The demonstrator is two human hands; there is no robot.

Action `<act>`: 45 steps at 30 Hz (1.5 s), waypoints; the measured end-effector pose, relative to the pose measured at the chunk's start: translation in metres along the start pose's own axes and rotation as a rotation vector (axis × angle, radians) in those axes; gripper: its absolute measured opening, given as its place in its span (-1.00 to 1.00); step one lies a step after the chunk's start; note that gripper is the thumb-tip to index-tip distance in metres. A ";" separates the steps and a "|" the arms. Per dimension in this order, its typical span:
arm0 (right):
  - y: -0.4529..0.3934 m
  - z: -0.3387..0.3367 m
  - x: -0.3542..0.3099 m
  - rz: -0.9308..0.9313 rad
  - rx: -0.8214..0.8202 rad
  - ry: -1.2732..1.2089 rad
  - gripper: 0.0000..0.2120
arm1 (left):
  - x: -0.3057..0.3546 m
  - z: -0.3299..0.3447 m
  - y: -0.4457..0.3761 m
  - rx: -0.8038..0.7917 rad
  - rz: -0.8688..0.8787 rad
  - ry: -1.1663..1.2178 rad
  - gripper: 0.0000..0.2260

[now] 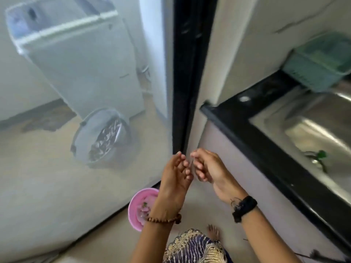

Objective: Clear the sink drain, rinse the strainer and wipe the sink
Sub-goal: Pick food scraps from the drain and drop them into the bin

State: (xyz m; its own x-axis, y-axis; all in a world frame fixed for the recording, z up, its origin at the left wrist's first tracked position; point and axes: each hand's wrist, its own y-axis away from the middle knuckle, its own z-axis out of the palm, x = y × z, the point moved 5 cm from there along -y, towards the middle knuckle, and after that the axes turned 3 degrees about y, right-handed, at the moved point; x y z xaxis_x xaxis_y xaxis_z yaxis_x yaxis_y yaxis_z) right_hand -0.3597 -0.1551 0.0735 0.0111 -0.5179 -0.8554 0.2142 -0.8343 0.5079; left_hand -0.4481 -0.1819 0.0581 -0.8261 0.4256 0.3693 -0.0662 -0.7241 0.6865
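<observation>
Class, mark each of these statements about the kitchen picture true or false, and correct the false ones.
1. Both hands are raised in front of the person, away from the sink. True: left hand, right hand, sink.
2. The pink bowl sits on the counter. False: it sits on the floor.
3. The left hand holds the strainer. False: it holds nothing.
4. A green basket stands behind the sink. True.
5. The right wrist wears a black band. True.

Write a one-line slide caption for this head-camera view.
Both hands, left hand and right hand, raised empty over a pink bowl of scraps, steel sink at right.
</observation>
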 end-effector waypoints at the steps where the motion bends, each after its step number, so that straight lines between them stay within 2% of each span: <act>1: 0.015 -0.018 -0.018 -0.041 0.027 -0.024 -0.70 | -0.006 0.026 0.010 -0.058 -0.012 -0.034 -0.75; 7: 0.085 -0.130 -0.089 -0.226 0.239 -0.139 -0.71 | -0.068 0.154 0.040 -0.336 -0.096 -0.322 -0.69; 12: 0.113 -0.248 -0.109 -0.314 0.471 -0.113 -0.80 | -0.141 0.238 0.013 -0.435 -0.126 -0.642 -0.73; 15: 0.114 -0.337 -0.097 -0.272 0.617 0.009 -0.87 | -0.183 0.275 -0.023 -0.464 -0.009 -0.995 -0.82; 19: 0.098 -0.451 -0.062 -0.067 0.791 0.378 -0.80 | -0.233 0.310 -0.084 -0.419 0.150 -1.383 -0.88; 22: 0.069 -0.508 -0.022 0.100 0.771 0.592 -0.79 | -0.277 0.320 -0.134 -0.385 0.178 -1.656 -0.91; 25: 0.034 -0.530 0.009 0.176 0.706 0.770 -0.92 | -0.318 0.316 -0.176 -0.409 0.214 -1.947 -0.85; 28: -0.002 -0.535 0.023 0.122 0.617 0.978 -0.87 | -0.349 0.306 -0.206 -0.373 0.220 -2.115 -0.83; 30: -0.026 -0.536 0.029 0.043 0.545 1.046 -0.76 | -0.368 0.299 -0.222 -0.361 0.221 -2.201 -0.82; 33: -0.053 -0.535 0.040 0.011 0.453 1.173 -0.59 | -0.392 0.292 -0.239 -0.432 0.243 -2.332 -0.77; 35: -0.062 -0.536 0.049 0.012 0.433 1.259 -0.60 | -0.405 0.288 -0.247 -0.492 0.240 -2.395 -0.75; 39: -0.060 -0.544 0.062 0.048 0.444 1.217 -0.72 | -0.414 0.288 -0.254 -0.551 0.206 -2.481 -0.76; 43: -0.048 -0.548 0.072 0.163 0.495 1.149 -0.82 | -0.399 0.291 -0.253 -0.509 0.240 -2.517 -0.77; 45: -0.048 -0.541 0.081 0.222 0.445 1.117 -0.82 | -0.388 0.293 -0.251 -0.494 0.264 -2.512 -0.78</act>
State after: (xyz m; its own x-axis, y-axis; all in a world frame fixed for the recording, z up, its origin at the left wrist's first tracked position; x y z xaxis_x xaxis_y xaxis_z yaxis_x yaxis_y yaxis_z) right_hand 0.1594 -0.0543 -0.0752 0.8843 -0.3936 -0.2513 -0.2499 -0.8535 0.4572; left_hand 0.0528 -0.0067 -0.0741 0.8873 -0.3549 0.2946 -0.4612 -0.6937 0.5532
